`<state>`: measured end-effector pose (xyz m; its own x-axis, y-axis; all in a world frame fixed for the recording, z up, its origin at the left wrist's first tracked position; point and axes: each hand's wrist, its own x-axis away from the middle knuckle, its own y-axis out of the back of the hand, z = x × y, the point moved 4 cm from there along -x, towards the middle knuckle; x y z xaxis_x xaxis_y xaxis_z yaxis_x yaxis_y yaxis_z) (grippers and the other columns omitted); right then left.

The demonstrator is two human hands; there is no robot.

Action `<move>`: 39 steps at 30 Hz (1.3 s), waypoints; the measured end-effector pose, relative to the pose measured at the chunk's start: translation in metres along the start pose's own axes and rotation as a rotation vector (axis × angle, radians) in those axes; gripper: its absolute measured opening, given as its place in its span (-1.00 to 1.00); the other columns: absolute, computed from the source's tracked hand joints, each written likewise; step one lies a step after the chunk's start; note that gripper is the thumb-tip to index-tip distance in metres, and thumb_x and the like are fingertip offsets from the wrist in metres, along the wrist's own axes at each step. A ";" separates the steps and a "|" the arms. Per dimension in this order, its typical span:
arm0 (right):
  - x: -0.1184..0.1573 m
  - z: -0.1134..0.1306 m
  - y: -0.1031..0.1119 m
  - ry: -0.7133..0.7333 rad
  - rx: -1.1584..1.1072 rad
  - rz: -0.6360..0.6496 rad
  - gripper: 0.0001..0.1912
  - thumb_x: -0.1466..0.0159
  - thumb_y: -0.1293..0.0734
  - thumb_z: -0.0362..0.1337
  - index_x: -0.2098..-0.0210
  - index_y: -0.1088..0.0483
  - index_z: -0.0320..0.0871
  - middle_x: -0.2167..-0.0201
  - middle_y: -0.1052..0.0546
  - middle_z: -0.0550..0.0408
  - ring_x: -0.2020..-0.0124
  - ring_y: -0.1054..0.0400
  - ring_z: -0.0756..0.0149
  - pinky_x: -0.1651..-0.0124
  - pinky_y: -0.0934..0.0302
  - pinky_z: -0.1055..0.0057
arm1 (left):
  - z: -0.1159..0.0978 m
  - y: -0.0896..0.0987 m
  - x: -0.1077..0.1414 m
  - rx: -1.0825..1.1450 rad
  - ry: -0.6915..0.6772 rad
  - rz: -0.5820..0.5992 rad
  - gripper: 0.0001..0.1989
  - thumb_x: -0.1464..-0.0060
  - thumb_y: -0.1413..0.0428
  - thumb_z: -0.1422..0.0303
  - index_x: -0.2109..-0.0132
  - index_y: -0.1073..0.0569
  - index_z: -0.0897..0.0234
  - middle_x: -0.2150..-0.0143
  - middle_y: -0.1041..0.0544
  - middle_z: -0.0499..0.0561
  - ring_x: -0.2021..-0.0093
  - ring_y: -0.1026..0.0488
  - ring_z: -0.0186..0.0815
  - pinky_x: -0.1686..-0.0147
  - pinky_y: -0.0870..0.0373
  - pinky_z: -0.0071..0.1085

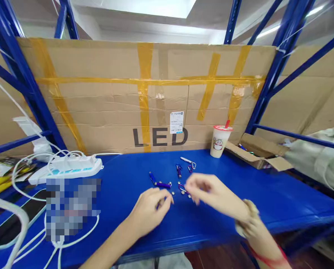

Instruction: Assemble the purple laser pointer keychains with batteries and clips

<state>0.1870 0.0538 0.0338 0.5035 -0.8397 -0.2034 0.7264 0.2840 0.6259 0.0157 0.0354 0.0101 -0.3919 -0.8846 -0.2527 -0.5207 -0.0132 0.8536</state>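
Observation:
My left hand rests low over the blue tabletop, thumb and forefinger curled together; anything between them is hidden. Slightly blurred, my right hand hovers with bent fingers beside a purple carabiner clip, and I cannot make out what it grips. Several small round silver pieces, like button cells, lie between the hands. Just beyond my left hand are a purple metal tube with a ring end and a dark blue tube. Farther back lie a purple tube with a clip and a silver tube with a carabiner.
A lidded drink cup with a red straw stands at the back right, beside an open cardboard box. White power strips and looping cables fill the left side. Taped cardboard walls the back between blue rack posts.

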 end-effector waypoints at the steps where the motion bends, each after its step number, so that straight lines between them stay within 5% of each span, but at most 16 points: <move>1: -0.023 -0.013 0.003 -0.052 0.105 -0.075 -0.75 -0.23 -0.18 -0.09 0.36 -0.32 -0.14 0.53 -0.46 0.17 0.52 -0.34 0.44 0.44 -0.17 0.52 | 0.005 0.000 -0.012 -0.027 0.054 -0.007 -0.72 -0.12 0.14 0.33 0.33 -0.46 0.22 0.49 -0.44 -0.05 0.39 -0.37 -0.37 0.31 -0.21 -0.48; 5: -0.090 -0.057 0.007 -0.267 0.597 -0.178 -0.86 -0.05 -0.35 -0.26 0.39 -0.34 -0.15 0.47 -0.49 0.11 0.35 -0.38 0.29 0.37 -0.12 0.46 | 0.020 0.000 -0.046 -0.053 0.216 0.020 -0.74 -0.10 0.12 0.33 0.32 -0.47 0.19 0.51 -0.46 -0.06 0.46 -0.38 -0.35 0.44 -0.17 -0.48; 11: -0.111 -0.086 -0.009 -0.248 0.507 -0.058 -0.79 0.04 -0.34 -0.42 0.38 -0.31 -0.15 0.48 -0.48 0.17 0.43 -0.36 0.36 0.40 -0.12 0.47 | 0.035 0.004 -0.055 -0.055 0.251 -0.051 -0.73 -0.07 0.09 0.30 0.35 -0.50 0.18 0.52 -0.48 -0.04 0.36 -0.42 -0.28 0.39 -0.19 -0.45; 15: -0.106 -0.079 -0.015 -0.036 0.236 -0.125 -0.74 -0.07 -0.31 -0.27 0.22 -0.27 -0.12 0.42 -0.46 0.17 0.49 -0.34 0.43 0.39 -0.22 0.44 | 0.045 -0.004 -0.056 0.069 0.282 -0.085 -0.64 -0.11 0.12 0.19 0.41 -0.51 0.20 0.53 -0.49 -0.04 0.44 -0.41 -0.32 0.36 -0.23 -0.44; 21: -0.091 -0.052 -0.033 0.141 -0.068 -0.128 -0.63 -0.08 -0.35 -0.13 0.17 -0.27 -0.14 0.35 -0.47 0.03 0.33 -0.39 0.30 0.51 -0.25 0.49 | 0.052 -0.017 -0.044 0.312 0.315 -0.117 -0.50 -0.06 0.06 0.05 -0.05 -0.36 0.22 0.49 -0.53 -0.07 0.37 -0.44 -0.28 0.34 -0.28 -0.43; 28: -0.080 -0.036 -0.047 0.169 -0.161 -0.127 -0.65 -0.10 -0.34 -0.14 0.16 -0.29 -0.14 0.33 -0.49 0.02 0.36 -0.41 0.32 0.51 -0.30 0.50 | 0.043 -0.011 -0.039 0.471 0.213 -0.239 -0.68 -0.13 0.07 0.17 0.27 -0.51 0.22 0.54 -0.48 -0.07 0.44 -0.41 -0.35 0.34 -0.28 -0.47; 32: -0.083 -0.034 -0.032 0.231 -0.081 -0.116 -0.60 -0.08 -0.35 -0.09 0.13 -0.32 -0.14 0.27 -0.50 0.00 0.28 -0.41 0.27 0.44 -0.34 0.45 | 0.048 -0.005 -0.039 0.508 0.211 -0.348 -0.73 -0.10 0.02 0.20 0.19 -0.50 0.20 0.41 -0.51 -0.05 0.34 -0.41 -0.34 0.32 -0.29 -0.48; 36: -0.087 -0.050 0.006 0.237 0.129 -0.344 -0.73 -0.15 -0.27 -0.08 0.29 -0.40 -0.16 0.40 -0.51 0.04 0.39 -0.40 0.33 0.45 -0.30 0.46 | 0.050 0.009 -0.047 0.489 0.245 -0.457 -0.73 -0.13 0.05 0.21 0.23 -0.49 0.22 0.41 -0.46 -0.04 0.37 -0.38 -0.36 0.36 -0.27 -0.47; 39: -0.089 -0.071 0.026 0.219 0.363 -0.384 -0.78 -0.19 -0.24 -0.13 0.30 -0.41 -0.12 0.44 -0.51 0.10 0.45 -0.39 0.39 0.46 -0.26 0.50 | 0.037 0.022 -0.060 0.370 0.192 -0.513 -0.75 -0.13 0.04 0.23 0.31 -0.49 0.21 0.33 -0.43 -0.02 0.25 -0.32 -0.32 0.23 -0.27 -0.41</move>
<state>0.1942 0.1692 0.0145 0.3484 -0.7250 -0.5941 0.6885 -0.2321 0.6871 -0.0004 0.1055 0.0266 0.0998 -0.8766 -0.4707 -0.8450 -0.3244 0.4251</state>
